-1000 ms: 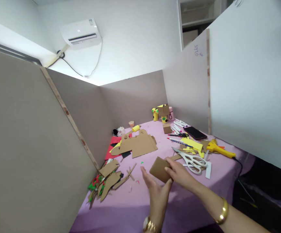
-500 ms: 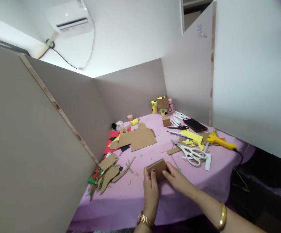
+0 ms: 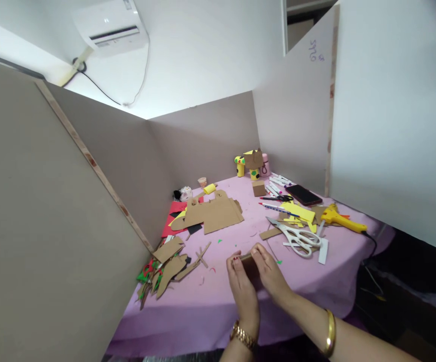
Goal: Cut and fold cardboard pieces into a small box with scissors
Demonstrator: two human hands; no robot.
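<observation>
A brown cardboard piece (image 3: 248,263) is held between both hands, just above the pink table cover (image 3: 210,306). My left hand (image 3: 242,289) grips its left side with fingers curled over the top edge. My right hand (image 3: 268,274) presses on its right side, fingers closed against it. Most of the piece is hidden between the palms. A gold watch is on the left wrist and a gold bangle on the right.
White scissors (image 3: 297,239), a yellow glue gun (image 3: 340,218), a black phone (image 3: 303,194), markers (image 3: 276,188) and yellow paper lie to the right. Large cardboard cut-outs (image 3: 212,213) and scraps (image 3: 167,269) lie left. Partition boards (image 3: 52,211) wall the table on three sides.
The cardboard piece was tipped from lying flat to standing on edge. Both hands closed in around it and drew it slightly nearer to me.
</observation>
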